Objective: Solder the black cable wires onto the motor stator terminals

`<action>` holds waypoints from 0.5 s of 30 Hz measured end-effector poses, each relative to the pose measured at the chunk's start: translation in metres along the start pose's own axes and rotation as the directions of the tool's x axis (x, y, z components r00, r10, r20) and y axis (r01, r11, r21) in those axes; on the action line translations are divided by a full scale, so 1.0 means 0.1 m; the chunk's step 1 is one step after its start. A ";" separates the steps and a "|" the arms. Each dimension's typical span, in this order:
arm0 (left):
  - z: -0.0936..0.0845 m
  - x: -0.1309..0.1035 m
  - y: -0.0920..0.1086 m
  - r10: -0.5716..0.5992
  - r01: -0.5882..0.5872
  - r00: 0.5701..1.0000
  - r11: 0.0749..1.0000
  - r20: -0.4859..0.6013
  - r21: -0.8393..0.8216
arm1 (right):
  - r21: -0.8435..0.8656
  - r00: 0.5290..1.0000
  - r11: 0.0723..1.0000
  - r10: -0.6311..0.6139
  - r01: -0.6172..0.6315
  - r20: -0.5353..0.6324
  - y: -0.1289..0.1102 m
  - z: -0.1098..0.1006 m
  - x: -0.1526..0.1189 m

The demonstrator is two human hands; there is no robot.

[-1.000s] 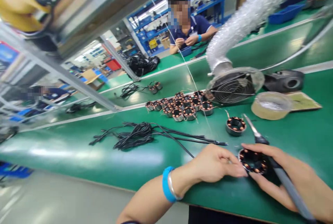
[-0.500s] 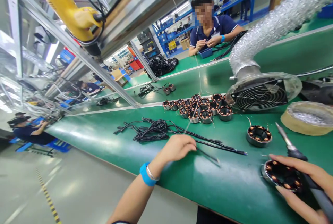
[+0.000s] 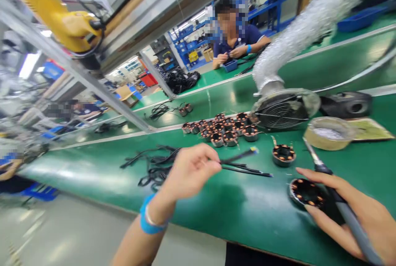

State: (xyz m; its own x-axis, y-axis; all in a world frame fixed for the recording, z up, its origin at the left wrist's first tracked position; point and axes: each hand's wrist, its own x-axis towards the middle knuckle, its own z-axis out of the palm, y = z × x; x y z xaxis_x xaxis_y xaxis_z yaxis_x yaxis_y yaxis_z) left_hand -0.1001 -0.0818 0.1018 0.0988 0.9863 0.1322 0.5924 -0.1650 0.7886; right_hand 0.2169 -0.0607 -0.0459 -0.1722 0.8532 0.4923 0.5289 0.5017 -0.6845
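Observation:
My left hand, with a blue band at the wrist, pinches a black cable near its end, raised over the bench; the tip is blurred. Behind that hand lies a bundle of black cables, partly covered by it. On the right, my right hand has thumb and forefinger around a motor stator with copper windings, low over the green bench. A soldering iron runs through the same hand, its tip pointing away from me. Just beyond sits another stator with wire ends sticking up.
Several stators stand grouped mid-bench. To their right are a fume fan with a foil duct, a round tub and a black iron holder. A yellow heat gun hangs upper left. Across the bench a person works.
My left hand has lifted the cable's end up from the bench, toward the camera. The view has shifted to the right. My right hand keeps its hold on the stator and iron.

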 end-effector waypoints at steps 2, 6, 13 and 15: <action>0.47 0.04 -0.24 -0.110 0.112 0.975 0.994 0.193 0.000 | 0.034 0.999 0.999 -0.043 0.042 0.020 -0.12 -0.07 0.06; 0.88 0.10 -0.50 -0.123 0.095 0.962 0.988 0.244 0.123 | 0.229 0.997 0.970 0.078 -0.079 0.012 -0.37 -0.03 0.18; 0.93 0.04 -0.34 -0.102 0.038 0.933 0.982 0.345 0.187 | 0.348 0.996 0.933 0.089 -0.092 0.025 -0.57 0.09 0.23; 0.93 0.08 -0.30 -0.095 0.042 0.905 0.990 0.415 0.135 | 0.349 0.998 0.935 0.065 -0.068 0.018 -0.59 0.06 0.23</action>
State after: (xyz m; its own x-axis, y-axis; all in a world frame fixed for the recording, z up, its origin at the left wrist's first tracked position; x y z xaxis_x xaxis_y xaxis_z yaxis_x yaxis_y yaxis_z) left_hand -0.0427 -0.0686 0.0238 0.3647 0.9083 -0.2048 0.6986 -0.1215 0.7051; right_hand 0.1771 -0.0696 0.0025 -0.1522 0.8867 0.4366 0.2157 0.4609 -0.8608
